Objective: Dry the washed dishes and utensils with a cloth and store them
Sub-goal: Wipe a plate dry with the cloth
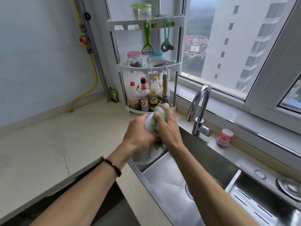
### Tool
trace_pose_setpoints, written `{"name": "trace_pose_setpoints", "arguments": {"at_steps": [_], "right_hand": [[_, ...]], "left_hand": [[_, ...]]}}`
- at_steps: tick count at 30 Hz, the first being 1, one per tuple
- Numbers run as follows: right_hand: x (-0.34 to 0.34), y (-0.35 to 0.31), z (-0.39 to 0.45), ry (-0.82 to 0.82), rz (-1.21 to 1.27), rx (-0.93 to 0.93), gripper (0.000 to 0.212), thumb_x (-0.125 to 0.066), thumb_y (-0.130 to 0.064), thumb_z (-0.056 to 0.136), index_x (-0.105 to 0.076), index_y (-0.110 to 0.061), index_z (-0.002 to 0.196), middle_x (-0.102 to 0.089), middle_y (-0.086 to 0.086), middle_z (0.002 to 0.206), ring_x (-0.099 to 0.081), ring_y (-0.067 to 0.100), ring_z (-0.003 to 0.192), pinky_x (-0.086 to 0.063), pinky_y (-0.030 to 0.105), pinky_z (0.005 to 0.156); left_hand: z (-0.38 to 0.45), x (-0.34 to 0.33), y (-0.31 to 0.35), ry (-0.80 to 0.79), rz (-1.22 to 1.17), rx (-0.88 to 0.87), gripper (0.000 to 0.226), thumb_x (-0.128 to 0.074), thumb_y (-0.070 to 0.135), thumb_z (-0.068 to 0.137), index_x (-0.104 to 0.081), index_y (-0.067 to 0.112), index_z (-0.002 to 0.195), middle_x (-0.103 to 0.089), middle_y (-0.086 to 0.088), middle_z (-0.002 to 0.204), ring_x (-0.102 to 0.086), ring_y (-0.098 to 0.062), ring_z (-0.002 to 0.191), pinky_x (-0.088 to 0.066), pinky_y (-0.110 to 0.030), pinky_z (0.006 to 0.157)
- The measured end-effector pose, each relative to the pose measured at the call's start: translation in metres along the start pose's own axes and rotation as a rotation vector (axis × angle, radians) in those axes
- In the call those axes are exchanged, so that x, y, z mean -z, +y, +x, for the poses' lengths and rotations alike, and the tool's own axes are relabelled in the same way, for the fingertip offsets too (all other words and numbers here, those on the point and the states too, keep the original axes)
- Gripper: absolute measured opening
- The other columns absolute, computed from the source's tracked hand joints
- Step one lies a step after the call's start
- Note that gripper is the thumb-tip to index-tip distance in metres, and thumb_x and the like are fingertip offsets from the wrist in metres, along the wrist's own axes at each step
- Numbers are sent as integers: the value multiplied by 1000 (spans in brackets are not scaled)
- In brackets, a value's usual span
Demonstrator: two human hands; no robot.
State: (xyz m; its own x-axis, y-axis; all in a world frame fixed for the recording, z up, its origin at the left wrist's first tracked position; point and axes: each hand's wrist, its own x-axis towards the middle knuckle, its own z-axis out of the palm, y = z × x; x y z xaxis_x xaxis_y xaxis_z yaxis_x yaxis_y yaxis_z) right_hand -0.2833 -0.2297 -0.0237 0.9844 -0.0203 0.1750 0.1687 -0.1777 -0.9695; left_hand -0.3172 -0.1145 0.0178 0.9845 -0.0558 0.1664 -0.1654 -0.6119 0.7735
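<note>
— Two hands are working above the sink's left corner, yes? What is on the far left?

— On the left is the pale worktop (48, 144), with a yellow hose (93, 66) that runs down the wall to it. The left hand (138, 134), with a dark bead bracelet (113, 167) on its wrist, holds a white dish (149, 123); its fingers are curled around the dish's left side.

— And where is this dish exactly?

— It is held in the air, over the left back corner of the steel sink (171, 176), in front of the corner rack (146, 66) with sauce bottles (143, 97). I cannot tell if it is a bowl or a cup, because the picture is blurred there.

— What does the right hand do?

— The right hand (167, 128) presses a green and white cloth (160, 114) against the dish, and the fingers are bent over the cloth and grasp it. Under the hands another white dish (146, 156) lies at the sink's edge.

— And more to the right?

— A chrome tap (201, 110) stands behind the sink, and a pink dish brush (224, 137) stands just right of it, below the window (228, 46).
</note>
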Motion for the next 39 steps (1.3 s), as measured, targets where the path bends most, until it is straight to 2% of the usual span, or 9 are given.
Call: {"name": "trace_pose_setpoints", "arguments": {"at_steps": [2,6,11,16,20,24,30,35,39], "right_hand": [[-2,2,-5,-22,40,13,38,-45,-68,85,-47,-64,122,-41,1,144,-49,25,129,-46,46,104],[12,8,11,14,375,-253,54,-36,-64,93,-61,-25,122,-64,23,119,-63,42,109,-53,49,95],[-8,5,-2,-39,5,35,35,-45,-59,87,-53,-47,120,-42,4,138,-50,24,122,-45,43,102],[18,28,6,-30,664,-469,71,-46,-69,85,-69,-10,117,-66,27,120,-66,39,108,-49,54,99],[20,39,6,77,690,-492,64,-56,-66,79,-72,-11,107,-70,27,110,-68,34,93,-52,54,94],[44,27,9,67,414,-308,38,-58,-47,87,-76,-16,74,-71,11,77,-64,24,72,-50,36,72],[37,-23,4,-256,-365,127,41,-61,-45,91,-63,-12,67,-61,2,62,-51,8,53,-43,25,52],[4,-7,-20,-144,-552,257,44,-37,-54,99,-57,-28,129,-46,1,142,-33,18,136,-25,40,116],[15,9,-13,-114,-136,8,45,-33,-48,106,-54,-25,138,-49,5,146,-43,18,131,-34,38,113]], "left_hand": [[-2,1,2,-3,26,-29,42,-87,13,67,-66,23,101,-71,4,88,-69,-16,80,-56,-21,63],[-10,2,5,12,62,-76,57,-87,18,67,-64,21,119,-66,2,101,-65,-17,87,-58,-24,65],[-5,0,4,1,100,-35,33,-84,15,73,-64,23,98,-68,7,83,-67,-16,76,-47,-10,55],[-17,16,3,12,-74,-158,52,-88,9,67,-65,19,113,-65,8,97,-66,-11,86,-53,-14,60],[-20,27,-3,-28,-268,-96,61,-92,23,58,-64,22,112,-69,4,102,-69,-17,91,-59,-24,67],[-12,45,-5,-289,-284,34,73,-87,43,49,-66,23,116,-71,3,103,-71,-14,94,-59,-25,68],[1,31,6,-465,-69,73,43,-80,-10,65,-72,12,101,-76,-7,91,-73,-20,82,-61,-33,71],[-6,11,-15,-253,-174,89,42,-82,3,57,-70,14,96,-75,-1,88,-72,-22,85,-58,-31,69],[-11,5,-22,-181,-161,92,54,-81,20,49,-68,21,101,-74,-1,94,-71,-23,87,-61,-39,72]]}}
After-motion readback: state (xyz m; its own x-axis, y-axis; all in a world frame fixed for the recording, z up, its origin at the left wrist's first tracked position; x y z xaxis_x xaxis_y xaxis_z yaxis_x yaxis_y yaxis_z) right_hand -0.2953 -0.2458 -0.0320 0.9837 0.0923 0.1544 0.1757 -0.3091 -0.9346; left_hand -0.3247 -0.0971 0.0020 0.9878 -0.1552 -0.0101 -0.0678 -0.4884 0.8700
